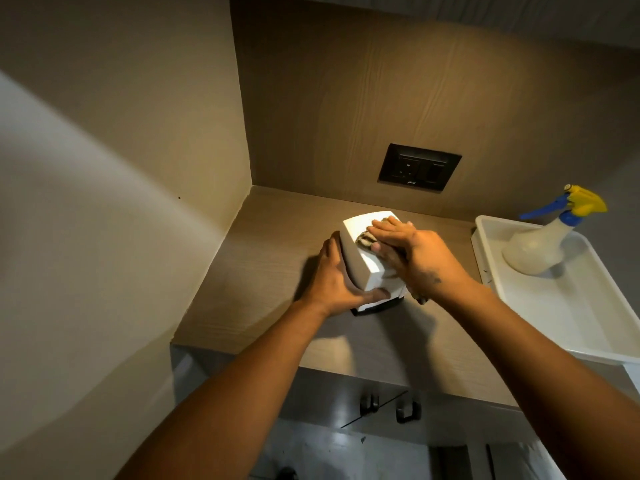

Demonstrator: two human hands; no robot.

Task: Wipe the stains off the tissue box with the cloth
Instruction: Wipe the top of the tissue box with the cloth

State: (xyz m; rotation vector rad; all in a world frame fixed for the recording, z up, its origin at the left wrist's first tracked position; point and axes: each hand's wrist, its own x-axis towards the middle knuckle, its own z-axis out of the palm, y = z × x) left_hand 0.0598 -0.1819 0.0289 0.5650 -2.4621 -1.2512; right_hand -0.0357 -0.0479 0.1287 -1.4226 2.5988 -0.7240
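A white tissue box [360,258] stands on the wooden counter [263,271] near the corner, tilted up on its dark base. My left hand [332,278] grips its left side and front lower corner. My right hand [405,251] lies flat on the box's top face, pressing a dark striped cloth [365,240] against it. Only a bit of the cloth shows under the fingers, and another bit shows below the wrist. Any stains are hidden under the hand and cloth.
A white tray [568,306] sits at the right of the counter with a spray bottle [540,244], blue and yellow nozzle, standing in it. A black wall socket [419,167] is on the back panel. A wall closes the left side. Cabinet handles [388,405] hang below the counter edge.
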